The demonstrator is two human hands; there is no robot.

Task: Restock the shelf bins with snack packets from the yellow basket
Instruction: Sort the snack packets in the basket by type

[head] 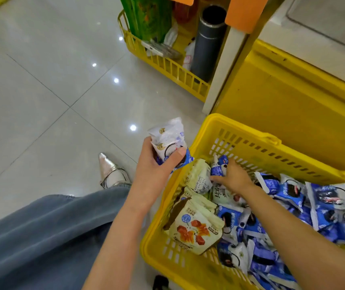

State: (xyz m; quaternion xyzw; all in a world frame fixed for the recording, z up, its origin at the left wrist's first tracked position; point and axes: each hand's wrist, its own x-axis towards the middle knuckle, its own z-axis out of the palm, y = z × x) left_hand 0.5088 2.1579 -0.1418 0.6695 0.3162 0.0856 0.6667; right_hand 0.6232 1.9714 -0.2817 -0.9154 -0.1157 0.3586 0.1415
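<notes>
The yellow basket (pixel 248 141) sits on the floor at lower right, full of blue-and-white snack packets (pixel 288 193) with several cream packets (pixel 196 227) along its left side. My left hand (pixel 157 170) hovers just outside the basket's left rim, closed around a small stack of blue-and-white packets (pixel 168 141). My right hand (pixel 233 176) reaches inside the basket near its far wall, fingers closed on one blue-and-white packet (pixel 219 165).
A second yellow basket (pixel 167 65) stands further back, holding a green bag (pixel 146 17), a dark cylinder (pixel 207 42) and other items. A yellow shelf base (pixel 292 97) runs along the right. Grey tiled floor (pixel 42 91) lies left; my jeans leg and silver shoe (pixel 111 170) are lower left.
</notes>
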